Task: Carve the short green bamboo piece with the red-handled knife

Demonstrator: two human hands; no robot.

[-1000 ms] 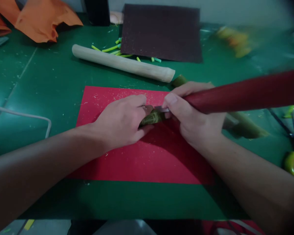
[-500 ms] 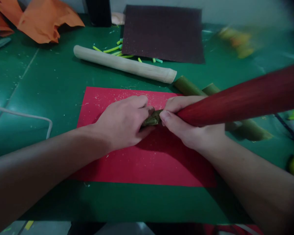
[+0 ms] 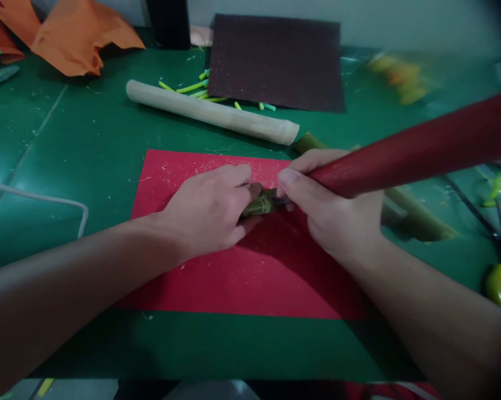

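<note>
My left hand (image 3: 213, 211) is closed around a small green bamboo piece (image 3: 261, 204), pressing it over a red sheet (image 3: 234, 283). Pale scratched lines show on the bamboo's exposed end. In my right hand (image 3: 337, 205) is a carving knife (image 3: 417, 145) with a thick dark red handle, gripped low near its metal tip. That tip meets or nearly meets the right end of the bamboo; my fingers partly cover it. Fine pale shavings lie scattered on the red sheet.
Beyond the sheet lies a long pale bamboo length (image 3: 213, 113), with a dark sheet (image 3: 275, 64) over yellow-green sticks behind it. Green bamboo pieces (image 3: 421, 214) and yellow-handled scissors (image 3: 494, 283) are at right. Orange paper (image 3: 84, 36) and a white cable (image 3: 38, 194) lie left.
My right hand and the knife have shifted slightly right and up, uncovering more of the bamboo and the metal tip. My left hand keeps its place.
</note>
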